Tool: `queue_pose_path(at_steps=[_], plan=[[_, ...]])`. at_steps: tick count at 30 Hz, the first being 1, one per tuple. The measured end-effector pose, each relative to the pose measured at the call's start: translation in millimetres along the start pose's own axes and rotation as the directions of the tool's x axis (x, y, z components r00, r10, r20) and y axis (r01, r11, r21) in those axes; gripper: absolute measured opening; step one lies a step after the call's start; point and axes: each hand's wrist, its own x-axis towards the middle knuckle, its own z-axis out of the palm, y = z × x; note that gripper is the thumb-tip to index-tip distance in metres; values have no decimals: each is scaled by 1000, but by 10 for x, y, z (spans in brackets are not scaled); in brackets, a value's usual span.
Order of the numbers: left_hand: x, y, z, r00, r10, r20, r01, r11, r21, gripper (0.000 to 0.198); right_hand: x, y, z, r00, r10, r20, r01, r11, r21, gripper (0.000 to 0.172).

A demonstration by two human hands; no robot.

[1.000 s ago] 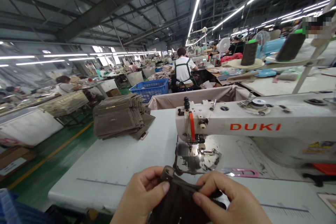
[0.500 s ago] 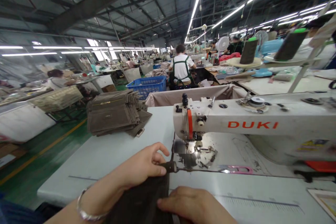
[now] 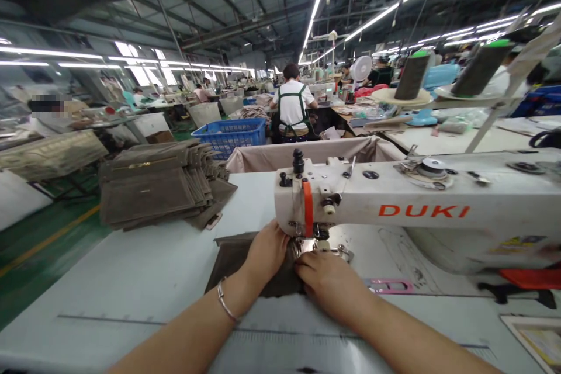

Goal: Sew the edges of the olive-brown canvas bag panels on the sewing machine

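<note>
A dark brown fabric piece (image 3: 234, 263) lies on the pale machine table, its right edge at the needle area of a white sewing machine (image 3: 350, 198) lettered DUKI. My left hand (image 3: 268, 251), a silver bangle on its wrist, grips the fabric close against the machine head; its fingertips are partly hidden there. Just right of it, my right hand (image 3: 326, 274) has curled fingers closed on the fabric's right edge, in front of the presser foot (image 3: 305, 245). The foot is partly covered by that hand.
A stack of brown sewn pieces (image 3: 149, 187) stands at the table's left. Pink-handled thread snips (image 3: 390, 286) lie by the machine bed. Behind are a cloth-lined bin (image 3: 258, 158), a blue crate (image 3: 232, 133) and a seated co-worker (image 3: 293, 105). Thread cones (image 3: 412, 77) stand at right.
Both hands have moved forward, carrying the fabric piece from the table's front edge up to the presser foot. The fabric now lies flat beside the needle area. The view has shifted slightly.
</note>
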Motion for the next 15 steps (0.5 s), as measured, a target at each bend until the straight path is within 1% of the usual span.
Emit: queue_pose_path(at_steps=[3, 6, 9, 12, 15], plan=[[76, -55, 45, 1000, 20, -10, -20, 1000, 2, 24, 18, 15, 57, 999, 17, -28, -17, 1000, 6, 15], [93, -68, 32, 997, 72, 3, -72, 997, -2, 22, 7, 10, 106, 998, 13, -57, -12, 1000, 24, 13], [-62, -25, -15, 985, 169, 28, -169, 986, -12, 16, -83, -27, 131, 996, -13, -90, 17, 999, 47, 12], [-273, 16, -30, 964, 264, 31, -263, 964, -24, 20, -181, -54, 139, 992, -20, -126, 28, 998, 63, 13], [-383, 25, 0, 943, 331, 24, -331, 943, -32, 24, -225, -50, 138, 982, -18, -188, 37, 994, 99, 16]])
